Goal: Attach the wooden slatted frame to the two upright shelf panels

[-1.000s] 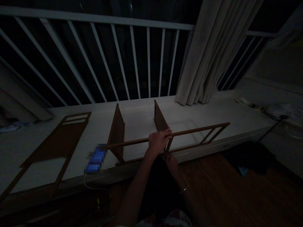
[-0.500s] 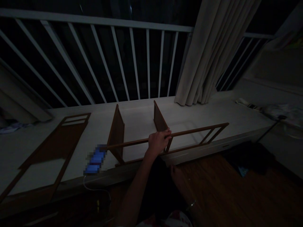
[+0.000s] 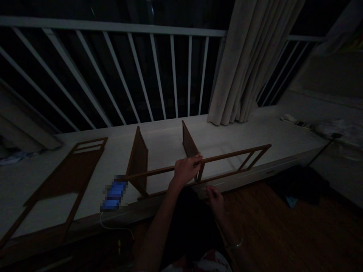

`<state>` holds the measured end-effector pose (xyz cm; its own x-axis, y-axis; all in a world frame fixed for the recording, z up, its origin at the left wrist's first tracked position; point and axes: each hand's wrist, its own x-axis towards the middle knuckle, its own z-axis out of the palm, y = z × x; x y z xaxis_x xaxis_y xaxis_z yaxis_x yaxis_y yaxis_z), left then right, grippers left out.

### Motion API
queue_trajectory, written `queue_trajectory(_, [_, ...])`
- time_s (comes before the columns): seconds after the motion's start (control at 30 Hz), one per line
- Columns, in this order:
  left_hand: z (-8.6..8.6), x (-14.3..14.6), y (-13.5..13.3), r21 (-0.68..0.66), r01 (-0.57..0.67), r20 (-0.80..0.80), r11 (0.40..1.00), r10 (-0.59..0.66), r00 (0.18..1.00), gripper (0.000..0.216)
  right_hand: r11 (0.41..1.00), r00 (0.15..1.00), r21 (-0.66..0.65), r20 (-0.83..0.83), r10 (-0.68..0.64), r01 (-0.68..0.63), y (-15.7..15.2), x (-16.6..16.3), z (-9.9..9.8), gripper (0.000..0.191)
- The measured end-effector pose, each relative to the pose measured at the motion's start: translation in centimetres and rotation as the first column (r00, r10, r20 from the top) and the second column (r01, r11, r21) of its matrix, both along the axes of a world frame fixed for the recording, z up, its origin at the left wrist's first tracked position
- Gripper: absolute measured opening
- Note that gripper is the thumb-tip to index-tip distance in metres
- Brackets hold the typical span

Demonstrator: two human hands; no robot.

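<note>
My left hand (image 3: pixel 185 170) is closed round the top bar of a long brown wooden rail frame (image 3: pixel 232 154) that stands on edge along the front of a white ledge (image 3: pixel 170 139). Two upright wooden panels (image 3: pixel 138 160) (image 3: pixel 188 143) stand behind the frame and meet it. My right hand (image 3: pixel 214 193), a bracelet on its wrist, hovers just below the frame's lower bar with fingers pinched together; the dim light hides whether anything is in them.
A flat wooden panel frame (image 3: pixel 70 170) lies on the ledge at left. A blue pixelated object (image 3: pixel 113 194) sits near the ledge's front edge, with a cable (image 3: pixel 113 226) below. White railing (image 3: pixel 113 26) and a curtain (image 3: pixel 246 56) are behind; wooden floor (image 3: pixel 269 234) lies at right.
My right hand left the lower bar, dropped toward my lap, then rose again to just under the bar. My left hand kept its grip on the top bar.
</note>
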<state>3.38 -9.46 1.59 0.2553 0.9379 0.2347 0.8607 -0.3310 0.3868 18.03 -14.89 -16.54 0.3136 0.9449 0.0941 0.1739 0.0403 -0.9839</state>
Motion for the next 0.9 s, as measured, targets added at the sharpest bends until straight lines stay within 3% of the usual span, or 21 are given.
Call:
queue_trajectory(0.17, [-0.1,0.2,0.0,0.009,-0.006,-0.008,1.000,0.007,1.000,0.032,0.974,0.991,0.219,-0.132,-0.037,0.065,0.1,-0.4,9.4,0.025])
queue_trajectory(0.23, [-0.1,0.3,0.0,0.010,-0.008,-0.009,1.000,0.009,1.000,0.032,0.963,0.982,0.261,-0.186,-0.021,0.070,0.4,-0.7,11.9,0.024])
queue_trajectory(0.3, [0.0,0.3,0.0,0.003,-0.012,-0.010,1.000,0.012,1.000,0.032,0.959,0.974,0.275,-0.225,-0.001,0.065,0.7,-1.2,13.1,0.025])
queue_trajectory(0.5, [0.5,0.5,-0.2,-0.037,-0.037,-0.017,0.999,0.036,0.999,0.032,0.977,0.956,0.213,-0.277,0.091,-0.032,2.1,-2.6,12.6,0.023])
queue_trajectory(0.9, [0.4,0.2,-0.1,-0.026,-0.004,-0.005,1.000,0.004,1.000,0.032,0.954,0.948,0.298,-0.310,0.066,0.031,3.7,-2.6,12.7,0.020])
